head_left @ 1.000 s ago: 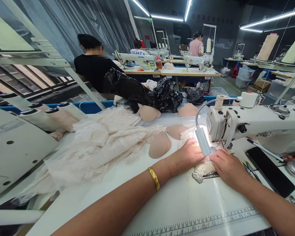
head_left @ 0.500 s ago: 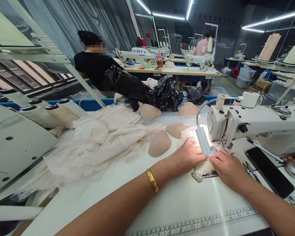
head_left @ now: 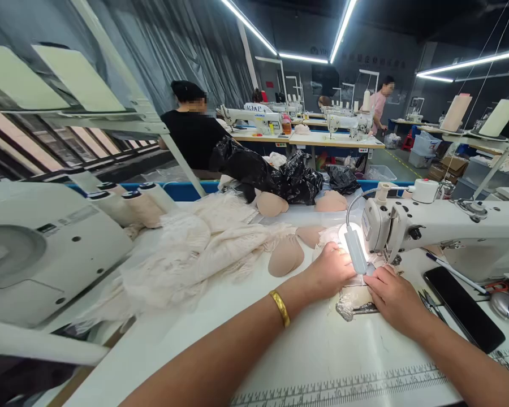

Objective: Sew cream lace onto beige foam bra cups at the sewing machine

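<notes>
Both my hands are at the needle area of a white sewing machine (head_left: 377,223), under a small lit lamp (head_left: 356,254) on a bendable neck. My left hand (head_left: 331,270), its wrist in a gold bracelet, presses with fingers together on pale lace fabric (head_left: 327,236). My right hand (head_left: 392,291) has thumb and fingers pinched at the near edge of that work. The lamp and my fingers hide much of the fabric and the needle. Left of my hands are a stack of beige bra pads (head_left: 286,257) and a heap of cream lace fabric (head_left: 203,254).
Right of my hands lie thread snips (head_left: 433,305), a black phone (head_left: 464,308) and a pen (head_left: 456,268). A ruler strip (head_left: 343,387) runs along the front. Thread cones (head_left: 146,203) stand at the left, and black plastic bags (head_left: 301,178) behind. Two other people are farther off.
My view has turned a little left and up, so the scene sits farther right and lower. My hands stay by the needle. The person in pink at the back has turned and moved right.
</notes>
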Motion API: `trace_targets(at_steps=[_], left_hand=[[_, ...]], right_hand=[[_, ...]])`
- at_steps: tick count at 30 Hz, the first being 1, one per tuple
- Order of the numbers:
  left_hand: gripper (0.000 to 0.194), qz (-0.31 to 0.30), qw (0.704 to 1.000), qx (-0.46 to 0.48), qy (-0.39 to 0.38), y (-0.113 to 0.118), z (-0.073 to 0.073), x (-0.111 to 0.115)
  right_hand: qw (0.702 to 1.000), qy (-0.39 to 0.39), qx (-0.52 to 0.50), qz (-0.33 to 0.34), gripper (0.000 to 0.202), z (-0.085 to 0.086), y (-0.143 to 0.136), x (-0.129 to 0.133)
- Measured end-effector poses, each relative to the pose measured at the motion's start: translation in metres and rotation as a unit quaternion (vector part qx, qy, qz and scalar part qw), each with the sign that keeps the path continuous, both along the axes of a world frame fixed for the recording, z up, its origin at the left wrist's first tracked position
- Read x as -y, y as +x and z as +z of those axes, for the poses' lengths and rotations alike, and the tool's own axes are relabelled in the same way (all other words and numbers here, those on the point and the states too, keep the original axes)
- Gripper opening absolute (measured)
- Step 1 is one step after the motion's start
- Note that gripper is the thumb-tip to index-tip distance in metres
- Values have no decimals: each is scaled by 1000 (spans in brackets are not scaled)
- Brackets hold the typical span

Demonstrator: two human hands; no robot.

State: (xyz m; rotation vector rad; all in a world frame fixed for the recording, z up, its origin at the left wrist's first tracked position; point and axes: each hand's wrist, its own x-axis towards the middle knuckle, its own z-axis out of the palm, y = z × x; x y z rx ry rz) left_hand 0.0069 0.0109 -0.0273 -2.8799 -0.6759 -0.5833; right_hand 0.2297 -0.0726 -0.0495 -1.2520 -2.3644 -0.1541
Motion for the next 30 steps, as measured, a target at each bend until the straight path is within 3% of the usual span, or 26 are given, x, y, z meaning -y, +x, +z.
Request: trace_targets(at_steps=[3,5,7,10,13,15,17,19,21,22,23,24,26,27,28,30], left_hand=[[26,9,999,-6,-44,-1,5,2],[28,27,999,0,-40,-5,9,11],[31,34,998,27,-41,-13,12,28],[43,7,988,119,-95,-35,10,57],[46,39,980,157,-112,-73,3,77],[39,118,978,153,-78,-99,0,88],[31,211,954,204,-57,-116,-2,106],[25,262,909,294,-133,-116,-3,133],[28,224,836,361,-346,-99,-3,162],[35,175,777,373,-476,-87,-2,174],[41,142,698,411,-569,-75,-1,182],[46,119,618,463,-624,-63,0,187],[48,103,495,575,-643,-45,4,185],[47,104,456,614,-636,-39,5,181],[46,105,429,642,-627,-35,7,177],[47,101,404,661,-625,-30,11,169]], right_hand=[[997,-45,-62,16,24,4,-2,4],[976,-141,-164,11,18,8,-7,8],[910,-279,-308,-10,16,12,-16,12],[759,-421,-496,-23,44,18,-39,20],[659,-436,-613,-12,61,23,-65,30],[615,-412,-672,-8,62,27,-78,37],[588,-387,-710,-12,62,28,-88,44],[570,-376,-730,-21,62,28,-95,51],[563,-373,-737,-28,60,24,-101,60],[566,-370,-736,-29,58,22,-104,66],[574,-365,-732,-27,56,19,-106,73],[587,-359,-726,-24,54,16,-109,80],[619,-354,-701,-17,49,11,-111,97],[638,-356,-683,-15,46,9,-110,104],[660,-360,-659,-16,44,8,-109,110],[710,-365,-602,-16,41,8,-102,115]])
